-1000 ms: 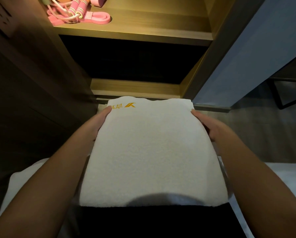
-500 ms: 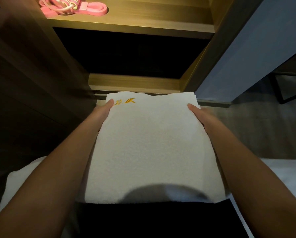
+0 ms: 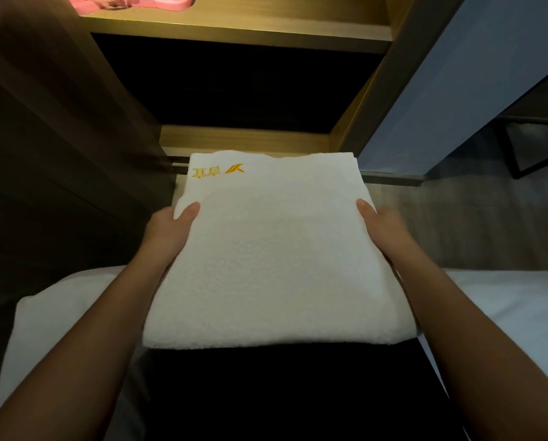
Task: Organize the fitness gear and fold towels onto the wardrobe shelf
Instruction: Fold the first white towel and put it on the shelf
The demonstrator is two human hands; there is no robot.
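A folded white towel (image 3: 276, 249) with a yellow embroidered logo at its far left corner is held flat in front of me, above my lap. My left hand (image 3: 167, 230) grips its left edge, thumb on top and fingers hidden underneath. My right hand (image 3: 384, 229) grips the right edge the same way. Beyond the towel stands the open wardrobe with a lit wooden shelf (image 3: 241, 27). Pink fitness gear (image 3: 132, 0) lies at the shelf's left end, cut off by the top of the frame.
Below the lit shelf is a dark compartment (image 3: 234, 87) with a wooden bottom ledge (image 3: 244, 140). A dark wardrobe panel (image 3: 59, 154) rises on the left, a grey-blue door (image 3: 476, 74) on the right. White bedding (image 3: 502, 310) lies on both sides of my legs.
The towel has moved forward, its far edge nearer the wardrobe's bottom ledge. Both hands now sit further back along its sides. The view tilted down, so less pink gear shows.
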